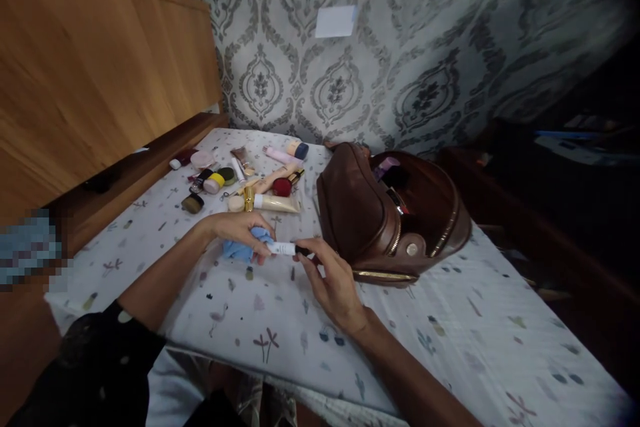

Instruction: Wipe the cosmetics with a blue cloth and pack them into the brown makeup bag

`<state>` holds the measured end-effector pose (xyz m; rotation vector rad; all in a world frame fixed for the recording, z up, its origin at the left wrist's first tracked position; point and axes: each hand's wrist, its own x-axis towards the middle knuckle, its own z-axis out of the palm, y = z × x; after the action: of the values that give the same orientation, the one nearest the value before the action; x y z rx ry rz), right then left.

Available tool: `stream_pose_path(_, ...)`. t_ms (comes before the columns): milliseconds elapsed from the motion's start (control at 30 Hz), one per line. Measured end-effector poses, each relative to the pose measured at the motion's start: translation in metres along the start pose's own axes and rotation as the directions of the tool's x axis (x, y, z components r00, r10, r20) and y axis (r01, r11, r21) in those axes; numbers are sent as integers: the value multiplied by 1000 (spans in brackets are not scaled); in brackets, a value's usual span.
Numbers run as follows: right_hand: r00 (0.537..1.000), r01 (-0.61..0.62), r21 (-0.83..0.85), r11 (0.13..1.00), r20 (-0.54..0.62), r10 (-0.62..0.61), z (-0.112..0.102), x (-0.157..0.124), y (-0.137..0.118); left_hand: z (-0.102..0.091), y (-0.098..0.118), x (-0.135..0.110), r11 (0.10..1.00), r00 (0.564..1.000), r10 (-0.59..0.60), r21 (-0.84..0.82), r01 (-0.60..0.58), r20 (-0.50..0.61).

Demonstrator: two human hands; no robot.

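On a printed cotton sheet (265,353), the left hand (240,235) curls around a soft blue cloth (239,251), and its fingers press the cloth against one end of a slim white tube (283,249). The right hand (335,283) pinches the tube near its black tip, between thumb and fingers. The tube lies level between both hands, above the sheet. Just beside the right hand sits an open brown leather bag (365,213), glossy and creased, with a gold zipper (385,275). Farther on lie many cosmetics, among them a smooth cream tube (277,203) and a round red case (282,187).
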<state>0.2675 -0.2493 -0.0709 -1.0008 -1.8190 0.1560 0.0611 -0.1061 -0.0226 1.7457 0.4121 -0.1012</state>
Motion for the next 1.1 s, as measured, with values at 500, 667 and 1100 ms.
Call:
stream_pose_path(500, 911, -404, 8, 915, 101, 401, -2, 7, -13, 1, -3, 8, 989, 998, 57, 137, -52, -35)
stream_pose_path(667, 935, -353, -6, 936, 35, 353, -10, 10, -27, 9, 5, 2, 986, 988, 56, 162, -32, -143)
stream_pose_path(1100, 954, -269, 176, 947, -88, 287, -114, 35, -58, 53, 78, 34, 974, 961, 151, -130, -184, -232)
